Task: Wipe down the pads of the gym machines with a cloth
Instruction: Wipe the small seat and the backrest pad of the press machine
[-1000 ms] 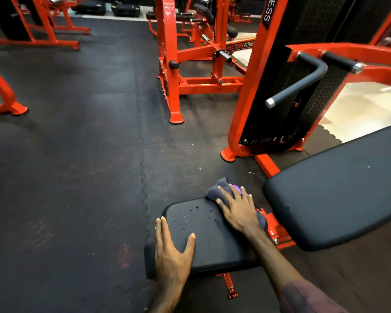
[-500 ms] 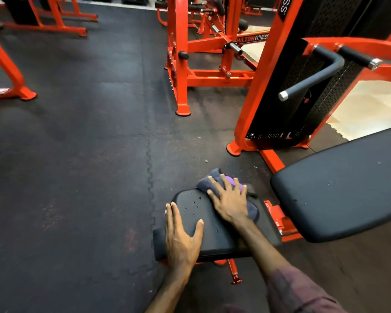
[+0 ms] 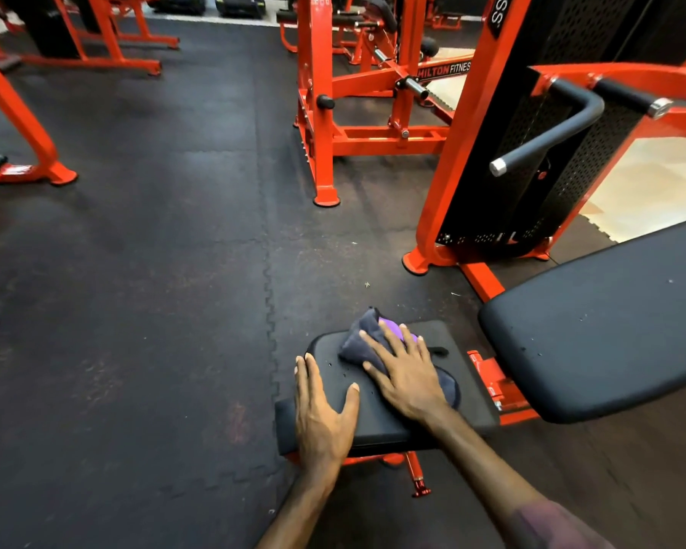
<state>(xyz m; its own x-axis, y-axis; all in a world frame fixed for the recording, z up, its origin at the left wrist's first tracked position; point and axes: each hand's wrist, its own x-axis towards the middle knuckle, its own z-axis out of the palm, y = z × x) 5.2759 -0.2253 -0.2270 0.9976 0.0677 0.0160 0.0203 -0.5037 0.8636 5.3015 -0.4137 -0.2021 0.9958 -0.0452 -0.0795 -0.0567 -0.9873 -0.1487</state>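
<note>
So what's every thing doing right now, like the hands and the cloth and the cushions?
left hand: flat on the seat pad, fingers straight
right hand: pressing the cloth, fingers spread
cloth: bunched on the seat pad
seat pad: a few droplets
back pad: untouched, few specks

- Seat pad (image 3: 377, 422): black, flat, low on an orange frame.
- On the seat pad: grey-and-purple cloth (image 3: 363, 342) at 12 o'clock, under the flat right hand (image 3: 406, 374).
- Left hand (image 3: 321, 418): flat at the pad's 9 o'clock edge.
- Droplets (image 3: 343, 370): between both hands.
- Black rubber floor tiles (image 3: 155, 291): beneath.
</note>
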